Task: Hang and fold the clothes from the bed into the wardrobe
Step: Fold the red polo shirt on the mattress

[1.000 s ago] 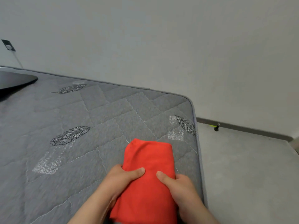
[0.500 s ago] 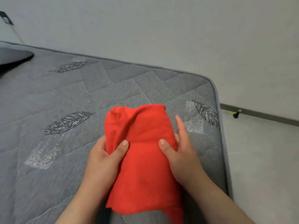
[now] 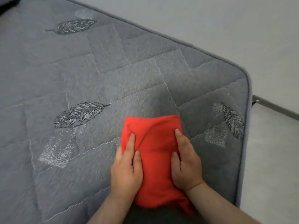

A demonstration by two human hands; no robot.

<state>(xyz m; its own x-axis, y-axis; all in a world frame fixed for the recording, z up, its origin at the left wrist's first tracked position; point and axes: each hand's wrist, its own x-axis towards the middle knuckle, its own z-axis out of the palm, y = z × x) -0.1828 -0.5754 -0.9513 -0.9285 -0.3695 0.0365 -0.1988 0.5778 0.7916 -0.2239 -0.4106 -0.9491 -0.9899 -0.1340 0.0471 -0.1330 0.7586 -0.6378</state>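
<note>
Red garment (image 3: 156,167), folded into a narrow bundle, lies on the grey mattress (image 3: 113,78) near its right-hand corner. Its far end is squared off and points away from the person, with a few diagonal creases across the top. The near end is looser, and a crumpled tail trails off toward the lower right.

Both hands rest on the garment, one on each long side and apart from each other, with a strip of red cloth showing between them. The left hand (image 3: 127,168) lies on the left edge: its forefinger and thumb are stretched flat on top of the cloth, and its other fingers run alongside the edge. Whether they are tucked under the fold cannot be told. The right hand (image 3: 186,164) mirrors it on the right edge, with the forefinger straight along the side and the thumb flat on top. Its remaining fingers are hidden behind the hand.

The mattress is quilted in angled panels and stitched with leaf patterns (image 3: 79,113), one just left of the garment's far end. Past the mattress corner lie a pale floor (image 3: 275,159), a pale wall (image 3: 226,21) and a dark skirting strip (image 3: 278,109) between them.
</note>
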